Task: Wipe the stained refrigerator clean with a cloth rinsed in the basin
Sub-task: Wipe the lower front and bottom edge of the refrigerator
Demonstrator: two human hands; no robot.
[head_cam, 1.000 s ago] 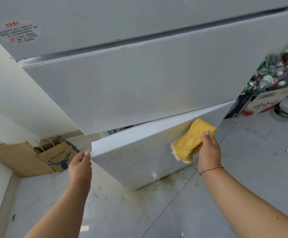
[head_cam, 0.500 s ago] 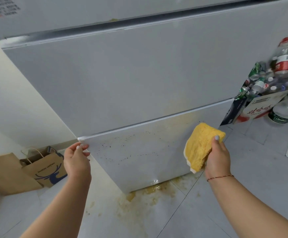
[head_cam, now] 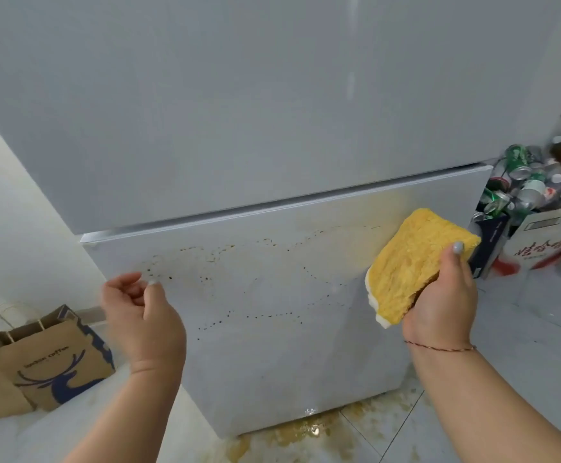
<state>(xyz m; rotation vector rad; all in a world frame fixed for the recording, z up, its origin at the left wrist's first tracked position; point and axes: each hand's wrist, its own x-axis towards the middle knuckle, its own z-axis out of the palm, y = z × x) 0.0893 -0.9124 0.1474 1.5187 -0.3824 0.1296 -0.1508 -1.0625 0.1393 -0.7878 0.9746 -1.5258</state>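
Head view looks down at the lower drawer front (head_cam: pixel 272 295) of a pale grey refrigerator (head_cam: pixel 239 111), which sits closed and is speckled with lines of small brown dried drips and a yellowish smear near its upper right corner. The right hand (head_cam: pixel 443 299) grips a folded yellow microfibre cloth with a white underside (head_cam: pixel 413 262), fingers curled behind it and thumb across its front, so the cloth sits just beside the right edge of the drawer front, near the smear; whether it touches the panel cannot be told. The left hand (head_cam: pixel 138 312) hovers relaxed, fingers loosely curled and holding nothing, in front of the drawer's left edge. The step in hand appears to be the start of wiping this stained panel. The next move likely calls for pressing the cloth flat against the panel and sweeping leftward along the drip lines. A yellow-brown spill (head_cam: pixel 306 432) spreads on the tiled floor (head_cam: pixel 523 329) below. A brown paper bag with a blue print (head_cam: pixel 52 359) stands at left; a box of empty bottles and cans (head_cam: pixel 540 208) at right.
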